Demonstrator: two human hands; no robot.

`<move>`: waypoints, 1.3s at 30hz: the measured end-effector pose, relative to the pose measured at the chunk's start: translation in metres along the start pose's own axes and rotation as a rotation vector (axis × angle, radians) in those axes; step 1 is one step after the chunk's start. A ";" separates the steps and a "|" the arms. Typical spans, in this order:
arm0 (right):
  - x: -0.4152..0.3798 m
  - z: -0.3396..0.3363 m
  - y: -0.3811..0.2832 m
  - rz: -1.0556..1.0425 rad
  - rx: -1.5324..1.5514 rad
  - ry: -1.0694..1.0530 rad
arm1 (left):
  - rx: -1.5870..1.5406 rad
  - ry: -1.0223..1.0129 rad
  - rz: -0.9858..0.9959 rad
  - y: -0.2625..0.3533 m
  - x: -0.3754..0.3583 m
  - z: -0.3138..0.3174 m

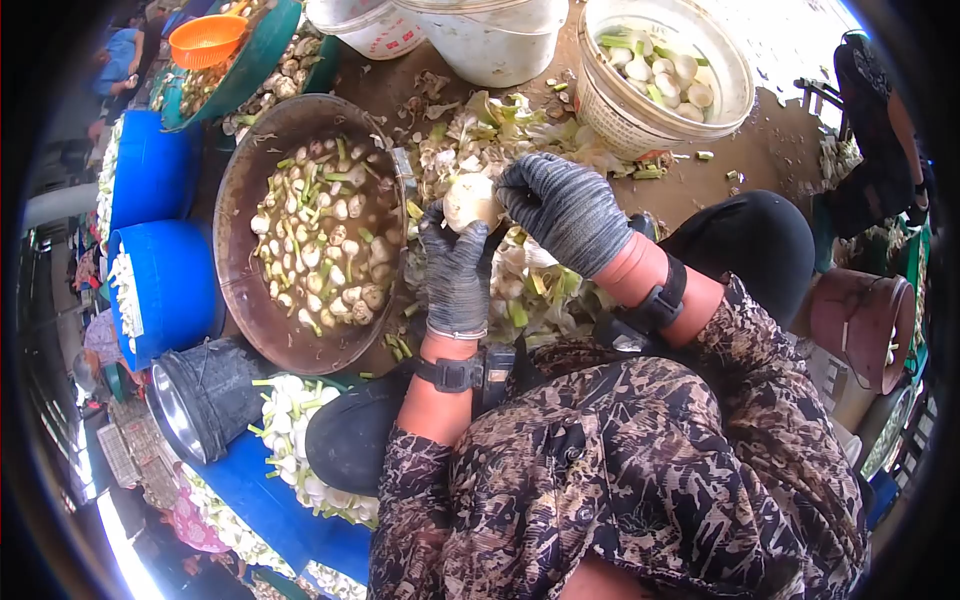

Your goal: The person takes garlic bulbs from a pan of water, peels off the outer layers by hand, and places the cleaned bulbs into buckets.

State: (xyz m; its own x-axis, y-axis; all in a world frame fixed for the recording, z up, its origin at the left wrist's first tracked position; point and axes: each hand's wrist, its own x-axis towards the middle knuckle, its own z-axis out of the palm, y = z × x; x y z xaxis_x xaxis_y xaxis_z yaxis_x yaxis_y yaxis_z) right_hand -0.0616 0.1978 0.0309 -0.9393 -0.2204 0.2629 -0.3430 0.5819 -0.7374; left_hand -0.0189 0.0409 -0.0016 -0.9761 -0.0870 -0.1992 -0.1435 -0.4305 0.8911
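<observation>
Both of my hands wear grey gloves. In my left hand (pixel 458 275), fingers and thumb curl round a large pale garlic bulb (pixel 470 202). My right hand (pixel 568 212) is at the bulb's right side, its fingers drawn together. Whatever those fingers hold, if anything, is hidden. Beneath the hands spreads a heap of garlic peelings and cut green stalks (pixel 520 135). To the left stands a wide brown basin (pixel 232 240) of murky water, full of garlic bulbs with short green stems.
A white bucket (pixel 745 85) of peeled bulbs stands at upper right, beside another white bucket (pixel 500 55). Blue tubs (pixel 165 285) and a black bucket (pixel 205 395) line the left. A reddish bucket (pixel 860 325) is at right. Another person (pixel 875 130) sits at far right.
</observation>
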 end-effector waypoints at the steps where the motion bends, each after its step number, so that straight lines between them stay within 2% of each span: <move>1: -0.001 0.001 0.000 0.006 -0.058 -0.014 | 0.130 0.038 0.032 0.000 -0.001 0.000; 2: -0.002 0.001 -0.002 0.010 -0.058 -0.017 | 0.130 0.040 0.027 -0.001 0.000 0.000; 4: -0.005 0.001 -0.006 0.000 -0.122 -0.031 | 0.543 0.124 0.102 -0.001 0.002 0.004; 7: -0.004 0.004 -0.004 0.005 -0.171 -0.037 | 0.672 0.138 0.192 -0.002 -0.001 0.009; 8: -0.002 -0.002 -0.005 0.049 -0.120 -0.126 | 0.674 0.133 0.188 -0.003 -0.001 0.007; 11: 0.003 0.003 0.002 0.152 -0.037 -0.110 | 0.557 0.091 0.125 -0.005 0.000 0.001; 13: 0.007 0.001 0.013 0.229 0.055 -0.146 | 0.279 -0.024 0.074 -0.005 0.000 -0.003; 15: 0.012 0.007 0.041 0.259 0.048 0.003 | 0.207 -0.036 0.078 -0.005 -0.001 -0.004; 16: 0.014 0.002 0.050 0.291 -0.028 0.013 | 0.090 -0.031 0.050 0.001 -0.002 -0.001; 17: 0.019 0.001 0.056 0.281 -0.124 0.038 | -0.027 -0.026 0.027 0.006 -0.002 0.000; 19: 0.016 -0.001 0.054 0.154 -0.058 0.145 | 0.013 0.003 0.074 0.004 0.004 -0.008; 21: 0.010 -0.011 0.020 0.080 0.140 0.092 | 0.191 0.118 0.081 0.002 0.008 -0.013; 22: 0.008 -0.008 0.015 -0.111 0.083 0.119 | 0.160 0.137 0.064 0.005 0.008 -0.010; 23: 0.004 -0.011 0.003 -0.124 -0.038 0.047 | 0.160 0.137 0.060 0.004 0.008 -0.010; 25: 0.002 -0.014 -0.009 -0.206 -0.034 0.007 | 0.415 0.126 0.092 0.004 0.010 -0.010; 28: 0.003 -0.009 -0.012 -0.274 -0.172 0.010 | 0.582 0.128 0.152 0.005 0.008 -0.003; 29: 0.003 -0.007 -0.011 -0.277 -0.172 0.010 | 0.653 0.127 0.173 0.005 0.007 -0.002; 31: 0.000 -0.002 -0.009 -0.179 -0.261 -0.038 | 0.598 0.096 0.166 0.005 0.004 -0.001; 37: 0.000 0.006 0.000 -0.175 -0.282 0.020 | 0.695 -0.023 0.135 0.006 0.001 -0.002; 39: 0.003 0.001 0.000 -0.174 -0.234 0.013 | 0.626 -0.046 0.131 0.007 0.002 -0.005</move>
State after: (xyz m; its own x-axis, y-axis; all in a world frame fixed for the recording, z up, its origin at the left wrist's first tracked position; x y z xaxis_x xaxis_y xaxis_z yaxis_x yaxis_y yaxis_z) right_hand -0.0640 0.1961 0.0311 -0.8659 -0.3232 0.3817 -0.4900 0.7011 -0.5179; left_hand -0.0208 0.0332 0.0024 -0.9960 -0.0591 -0.0672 -0.0773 0.1887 0.9790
